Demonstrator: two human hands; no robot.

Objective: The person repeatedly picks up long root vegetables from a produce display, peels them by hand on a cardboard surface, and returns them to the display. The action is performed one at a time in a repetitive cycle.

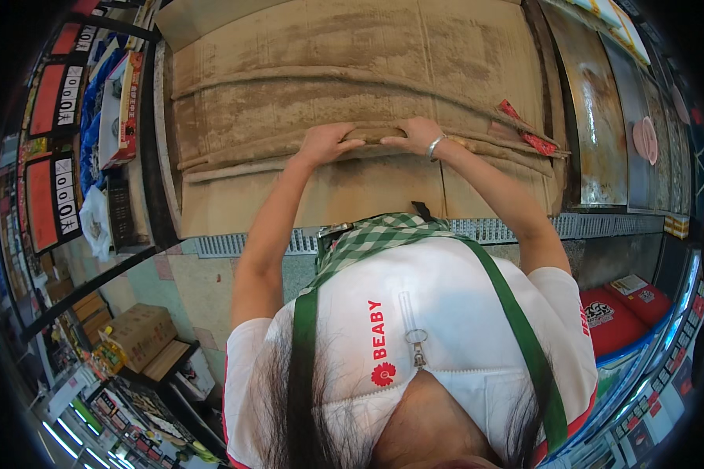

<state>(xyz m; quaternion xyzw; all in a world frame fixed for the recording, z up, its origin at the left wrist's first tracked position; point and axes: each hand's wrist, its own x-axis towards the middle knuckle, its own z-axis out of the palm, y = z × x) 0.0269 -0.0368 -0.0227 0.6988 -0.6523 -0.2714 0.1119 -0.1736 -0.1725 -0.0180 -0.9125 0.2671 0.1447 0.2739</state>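
Note:
Several long, soil-dusted brown roots [240, 153], which look like Chinese yams, lie side by side across a cardboard sheet [358, 193]. My left hand [328, 142] is curled over the bundle left of its middle, thumb towards me. A short way to the right, my right hand [420, 136], a silver bangle at its wrist, grips the same bundle. Between the two thumbs a stretch of root [376, 133] shows. Farther from me, a separate long root [328, 71] arcs over the cardboard. Red printed wrapping [537, 143] sits near the right ends of the roots.
Dark rails frame the cardboard-lined stand. To the left are price signs [53, 202], an open carton [120, 111] and a white plastic bag [95, 223]. Metal-topped counters with a pink basket [645, 140] stand right. A floor drain grating [223, 246] runs along the near edge.

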